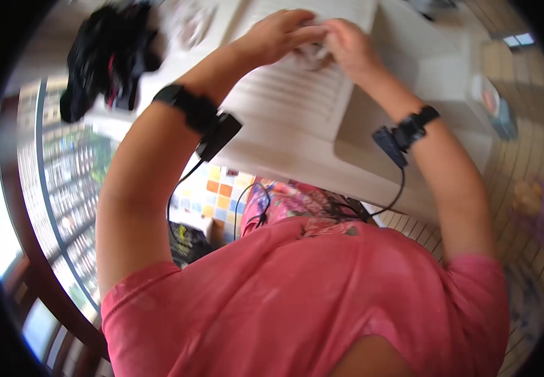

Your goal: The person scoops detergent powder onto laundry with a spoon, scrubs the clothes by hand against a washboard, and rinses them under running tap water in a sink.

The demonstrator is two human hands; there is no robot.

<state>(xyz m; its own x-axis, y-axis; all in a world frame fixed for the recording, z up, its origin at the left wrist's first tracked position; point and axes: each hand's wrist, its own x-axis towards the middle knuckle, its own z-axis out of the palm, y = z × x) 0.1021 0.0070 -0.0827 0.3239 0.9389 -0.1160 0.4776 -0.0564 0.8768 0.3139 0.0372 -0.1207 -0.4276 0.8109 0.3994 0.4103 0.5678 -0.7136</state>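
Over the ribbed washboard (303, 94) of a pale laundry sink, my two hands meet at the top of the view. My left hand (284, 34) has its fingers curled toward the right one. A whitish crumpled cloth (313, 58), smeared by motion, is bunched between and under them. My right hand (352, 51) is closed on the cloth from the other side, fingertips close to those of the left. Exact finger positions are blurred.
A dark bundle of clothing (111, 56) lies at the upper left, beside a pale crumpled item (187, 22). The sink basin (423, 81) is to the right. Black cables hang from the wrist straps. A window (71, 182) is at left; a wood-slat floor (529, 119) is at right.
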